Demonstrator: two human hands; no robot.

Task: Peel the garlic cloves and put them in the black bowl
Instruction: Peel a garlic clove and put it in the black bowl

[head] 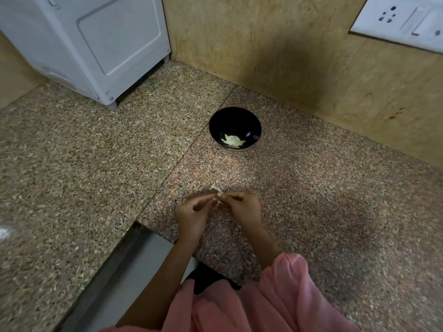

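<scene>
While both hands are held close together above the worktop's [311,192] near edge, a garlic clove [218,197] is pinched between the curled fingertips of the left hand [194,215] and the right hand [242,207], papery skin sticking up from it. Peeled cloves [232,140] are seen lying in the bowl [235,117], which is set farther back, towards the corner by the wall [287,56].

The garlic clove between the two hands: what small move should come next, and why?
Probably keep pulling the skin off. Both hands, left and right, pinch the clove over the counter, and papery skin sticks out above the fingers, so it seems not yet peeled. The bowl already holds peeled pieces.
</scene>
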